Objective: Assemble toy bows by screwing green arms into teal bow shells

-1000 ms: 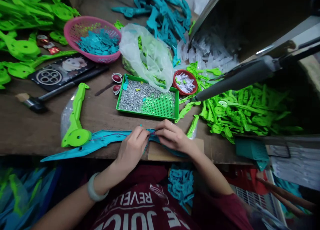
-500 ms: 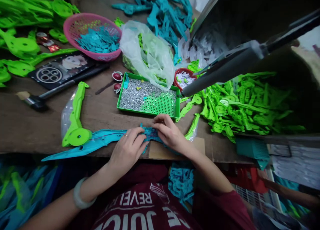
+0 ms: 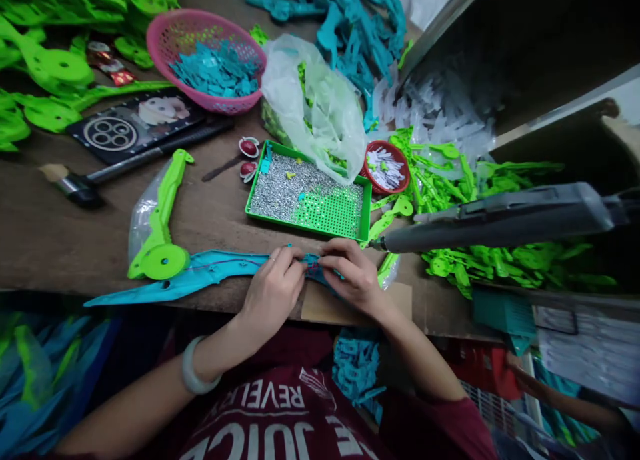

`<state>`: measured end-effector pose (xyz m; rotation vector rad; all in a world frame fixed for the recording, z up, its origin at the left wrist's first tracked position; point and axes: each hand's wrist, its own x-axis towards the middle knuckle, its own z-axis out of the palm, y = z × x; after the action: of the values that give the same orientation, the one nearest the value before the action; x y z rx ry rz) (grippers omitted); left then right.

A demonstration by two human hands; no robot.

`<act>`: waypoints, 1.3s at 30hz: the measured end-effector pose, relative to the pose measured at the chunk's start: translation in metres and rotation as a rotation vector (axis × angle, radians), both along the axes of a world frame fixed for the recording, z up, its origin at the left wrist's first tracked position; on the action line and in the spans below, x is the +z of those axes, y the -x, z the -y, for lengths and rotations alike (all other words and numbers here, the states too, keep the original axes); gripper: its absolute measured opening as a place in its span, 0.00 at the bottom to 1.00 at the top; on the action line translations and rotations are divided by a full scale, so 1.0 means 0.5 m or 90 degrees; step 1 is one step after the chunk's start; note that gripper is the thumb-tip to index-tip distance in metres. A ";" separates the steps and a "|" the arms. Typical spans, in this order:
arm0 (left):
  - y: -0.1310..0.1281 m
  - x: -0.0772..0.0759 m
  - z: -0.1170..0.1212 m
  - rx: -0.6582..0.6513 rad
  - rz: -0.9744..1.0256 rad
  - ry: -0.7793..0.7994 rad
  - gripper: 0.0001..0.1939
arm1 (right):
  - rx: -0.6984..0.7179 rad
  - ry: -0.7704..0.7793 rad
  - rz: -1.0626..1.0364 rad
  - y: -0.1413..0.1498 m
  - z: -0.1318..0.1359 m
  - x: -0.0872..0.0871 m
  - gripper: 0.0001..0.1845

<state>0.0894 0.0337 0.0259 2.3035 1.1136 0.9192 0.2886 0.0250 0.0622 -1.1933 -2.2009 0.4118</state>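
Note:
A long teal plastic toy bow half (image 3: 200, 277) lies along the near edge of the wooden table (image 3: 60, 240). My left hand (image 3: 274, 292) and my right hand (image 3: 354, 275) meet over its middle, fingers pinched close together on a thin dark red string (image 3: 311, 268) at the teal part. A green bow limb with a round wheel (image 3: 159, 237) rests on the teal part's left end. Just beyond my hands stands a green tray (image 3: 359, 228) filled with small silver screws (image 3: 285, 195).
A grey powered screwdriver (image 3: 500, 217) hangs in from the right above a heap of green parts (image 3: 480, 180). Behind are a pink basket (image 3: 173, 47) of teal pieces, a clear bag (image 3: 320, 107), a small red dish (image 3: 386, 168), a hammer (image 3: 80, 188) and teal parts (image 3: 360, 33).
The hanging screwdriver has swung lower and to the right. My fingers have drawn back into a pinch at the middle of the teal part; the view shifted slightly.

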 end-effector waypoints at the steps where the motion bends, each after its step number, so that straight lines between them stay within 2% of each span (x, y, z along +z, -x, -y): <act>1: 0.006 -0.003 0.001 -0.012 0.021 -0.006 0.08 | -0.002 0.004 0.006 -0.003 0.000 -0.003 0.11; 4: 0.021 -0.005 0.002 -0.044 0.050 -0.008 0.09 | 0.002 -0.041 0.072 -0.007 -0.003 -0.010 0.09; 7: 0.032 0.000 0.001 -0.068 0.014 -0.002 0.09 | -0.001 -0.081 0.139 -0.001 -0.008 -0.014 0.08; 15: 0.052 0.004 -0.006 -0.126 -0.023 -0.010 0.10 | -0.007 -0.020 0.001 0.015 -0.022 -0.017 0.09; 20: 0.052 0.004 -0.010 -0.152 -0.017 -0.023 0.10 | -0.031 -0.029 0.088 0.015 -0.023 -0.016 0.08; 24: 0.048 -0.003 -0.005 -0.133 -0.004 -0.033 0.10 | -0.066 0.032 0.025 0.030 -0.017 -0.020 0.09; 29: 0.047 -0.002 0.003 -0.124 -0.057 -0.048 0.10 | -0.085 0.111 -0.078 0.048 -0.013 -0.014 0.06; 34: 0.049 0.009 0.010 -0.124 -0.110 -0.147 0.14 | -0.078 0.122 -0.057 0.053 -0.016 -0.013 0.05; 39: 0.049 0.004 0.019 -0.115 -0.134 -0.131 0.13 | -0.057 0.163 -0.074 0.056 -0.022 -0.014 0.06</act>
<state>0.0648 0.0242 0.0278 2.6702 0.9055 0.7662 0.2606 0.0362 0.0552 -1.3598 -2.0303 0.7237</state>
